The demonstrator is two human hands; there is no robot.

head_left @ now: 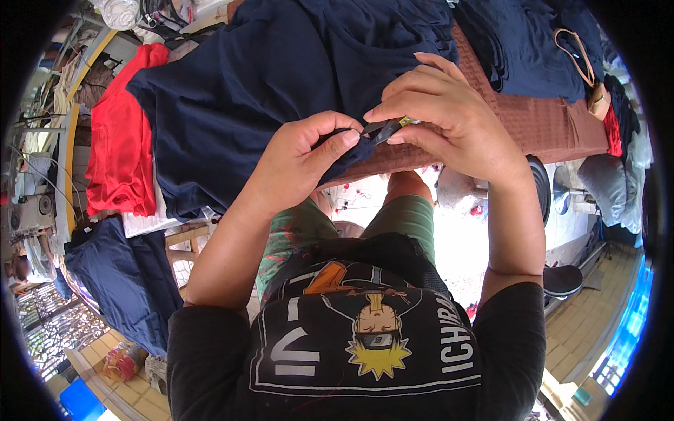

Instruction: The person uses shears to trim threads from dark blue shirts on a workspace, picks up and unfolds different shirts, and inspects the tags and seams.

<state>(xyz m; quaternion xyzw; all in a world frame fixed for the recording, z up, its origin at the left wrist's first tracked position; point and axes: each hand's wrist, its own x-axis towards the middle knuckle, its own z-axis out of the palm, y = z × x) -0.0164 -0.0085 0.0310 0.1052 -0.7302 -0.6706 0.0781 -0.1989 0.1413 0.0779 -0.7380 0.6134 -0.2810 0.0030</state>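
A large navy garment (267, 77) lies spread in loose folds before me. My left hand (298, 158) pinches a bit of its near edge between thumb and forefinger. Small thread snips (385, 132), dark-bladed with a yellow-green spot, sit between the thumb and fingers of my right hand (460, 116). Their tips come right up to the pinched cloth beside my left thumb. How much of the fabric lies between the blades is too small to tell.
Brown cloth covers the table (540, 130). A stack of dark navy fabric (526, 42) rests at the far right, with a strap (577, 52) over it. At left hang a red cloth (123, 140) and more navy fabric (126, 274). A round dark stool seat (563, 281) stands lower right.
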